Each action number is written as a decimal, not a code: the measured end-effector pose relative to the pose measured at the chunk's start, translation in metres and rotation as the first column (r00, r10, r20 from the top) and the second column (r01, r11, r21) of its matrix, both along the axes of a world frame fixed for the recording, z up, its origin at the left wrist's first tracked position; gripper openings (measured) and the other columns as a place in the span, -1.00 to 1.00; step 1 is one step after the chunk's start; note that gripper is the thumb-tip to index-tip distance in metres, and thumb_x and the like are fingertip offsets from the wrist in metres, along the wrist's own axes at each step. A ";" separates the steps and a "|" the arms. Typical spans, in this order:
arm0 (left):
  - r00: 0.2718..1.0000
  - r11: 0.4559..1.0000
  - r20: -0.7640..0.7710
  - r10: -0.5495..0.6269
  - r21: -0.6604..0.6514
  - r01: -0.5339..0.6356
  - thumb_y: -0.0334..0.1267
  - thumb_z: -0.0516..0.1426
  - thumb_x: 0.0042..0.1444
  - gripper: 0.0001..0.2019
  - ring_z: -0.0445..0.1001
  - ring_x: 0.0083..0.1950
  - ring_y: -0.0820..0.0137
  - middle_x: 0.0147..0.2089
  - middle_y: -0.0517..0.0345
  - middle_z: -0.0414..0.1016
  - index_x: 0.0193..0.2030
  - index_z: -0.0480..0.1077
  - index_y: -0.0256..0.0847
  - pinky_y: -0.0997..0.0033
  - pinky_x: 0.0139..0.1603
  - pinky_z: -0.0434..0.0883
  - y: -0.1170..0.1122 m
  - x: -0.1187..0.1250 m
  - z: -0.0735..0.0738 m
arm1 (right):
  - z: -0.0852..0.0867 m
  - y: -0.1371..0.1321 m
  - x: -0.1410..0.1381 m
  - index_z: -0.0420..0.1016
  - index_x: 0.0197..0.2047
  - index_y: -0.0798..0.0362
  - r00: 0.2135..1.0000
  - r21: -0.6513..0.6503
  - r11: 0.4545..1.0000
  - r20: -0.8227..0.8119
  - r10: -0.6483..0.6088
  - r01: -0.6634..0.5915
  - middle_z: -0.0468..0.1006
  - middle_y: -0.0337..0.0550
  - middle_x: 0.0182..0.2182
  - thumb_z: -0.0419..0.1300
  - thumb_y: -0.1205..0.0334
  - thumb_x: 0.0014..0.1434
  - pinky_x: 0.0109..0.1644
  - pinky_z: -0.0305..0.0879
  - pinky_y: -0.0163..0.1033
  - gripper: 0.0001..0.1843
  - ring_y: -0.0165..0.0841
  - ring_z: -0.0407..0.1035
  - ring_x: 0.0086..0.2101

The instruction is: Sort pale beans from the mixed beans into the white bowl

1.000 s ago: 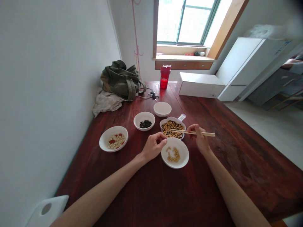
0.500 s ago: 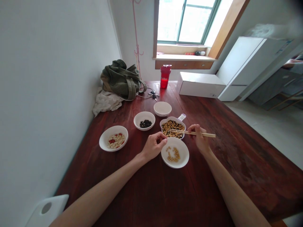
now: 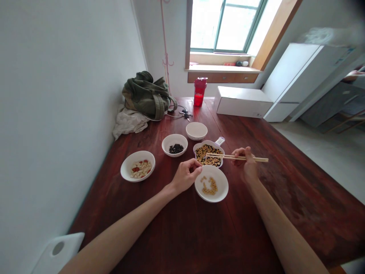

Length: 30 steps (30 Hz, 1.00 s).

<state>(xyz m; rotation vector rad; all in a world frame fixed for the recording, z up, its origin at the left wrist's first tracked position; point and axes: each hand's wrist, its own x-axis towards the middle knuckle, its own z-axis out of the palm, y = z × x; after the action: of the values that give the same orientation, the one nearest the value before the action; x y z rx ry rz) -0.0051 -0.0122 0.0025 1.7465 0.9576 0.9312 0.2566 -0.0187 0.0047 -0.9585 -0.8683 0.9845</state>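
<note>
My right hand [image 3: 247, 164] is closed around a pair of wooden chopsticks [image 3: 228, 156]. Their tips reach into a white, handled dish [image 3: 220, 141] filled with mixed yellow soybeans and black beans [image 3: 203, 151]. Whether a bean sits between the tips is too small to tell. My left hand [image 3: 186, 176] has its thumb and fingers pinched at the upper left rim of a white bowl [image 3: 199, 193]. Several soybeans [image 3: 210, 189] lie in the bottom of that bowl, which stands just in front of the dish.
Farther left are a bowl [image 3: 168, 141] with black beans and a bowl [image 3: 124, 167] with pale and red pieces. Another white bowl [image 3: 196, 131] stands behind. Beyond lie keys [image 3: 186, 115], a green bag [image 3: 146, 95], a red shaker bottle [image 3: 200, 92] and a white box [image 3: 242, 102].
My right hand has shifted slightly right and up, and the chopsticks have slid right with it, lying more level. My left hand keeps its place at the bowl's rim.
</note>
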 end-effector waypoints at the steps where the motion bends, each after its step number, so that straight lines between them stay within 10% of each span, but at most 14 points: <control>1: 1.000 1.000 0.001 -0.002 -0.003 0.002 -0.17 0.16 0.24 -0.78 0.32 -0.41 0.46 -0.42 0.17 0.44 -0.25 0.52 -0.30 0.49 -0.37 0.25 0.000 0.000 0.000 | 0.003 -0.001 0.002 0.46 -0.55 0.04 0.999 0.000 0.999 -0.032 0.043 -0.043 0.40 -0.19 -0.55 0.14 -0.25 0.28 -0.58 0.13 -0.31 -0.42 -0.43 0.28 -0.59; 7: 1.000 1.000 0.006 -0.002 -0.007 0.002 -0.16 0.16 0.24 -0.78 0.34 -0.40 0.46 -0.42 0.16 0.45 -0.27 0.52 -0.29 0.49 -0.35 0.27 0.000 0.000 0.000 | 0.015 -0.006 0.005 0.34 -0.61 -0.01 0.972 -0.033 0.972 -0.016 0.234 -0.234 0.23 -0.20 -0.65 -0.01 -0.31 0.30 -0.57 0.13 -0.25 -0.35 -0.36 0.19 -0.60; 18: 1.000 1.000 0.000 0.000 -0.031 0.000 -0.14 0.17 0.25 -0.75 0.37 -0.39 0.44 -0.39 0.11 0.50 -0.23 0.54 -0.32 0.48 -0.35 0.29 0.001 0.000 -0.003 | -0.003 0.001 0.001 0.43 -0.43 -0.01 0.996 -0.062 0.998 0.085 -0.013 0.019 0.51 -0.17 -0.52 -0.01 -0.33 0.32 -0.61 0.17 -0.29 -0.41 -0.36 0.38 -0.58; 30: 1.000 1.000 0.020 0.003 -0.030 -0.003 -0.16 0.17 0.23 -0.78 0.34 -0.41 0.47 -0.43 0.17 0.45 -0.25 0.52 -0.31 0.49 -0.37 0.26 0.000 0.000 -0.001 | -0.008 -0.002 -0.010 0.49 -0.38 0.01 0.937 -0.045 0.997 0.340 0.078 -0.066 0.47 -0.18 -0.54 -0.01 -0.36 0.31 -0.55 0.19 -0.30 -0.37 -0.36 0.32 -0.55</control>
<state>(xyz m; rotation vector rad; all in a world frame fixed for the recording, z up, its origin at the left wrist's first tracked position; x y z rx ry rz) -0.0046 -0.0124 0.0017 1.7079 0.9566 0.9307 0.2464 -0.0211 -0.0037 -1.1535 -1.1879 0.9095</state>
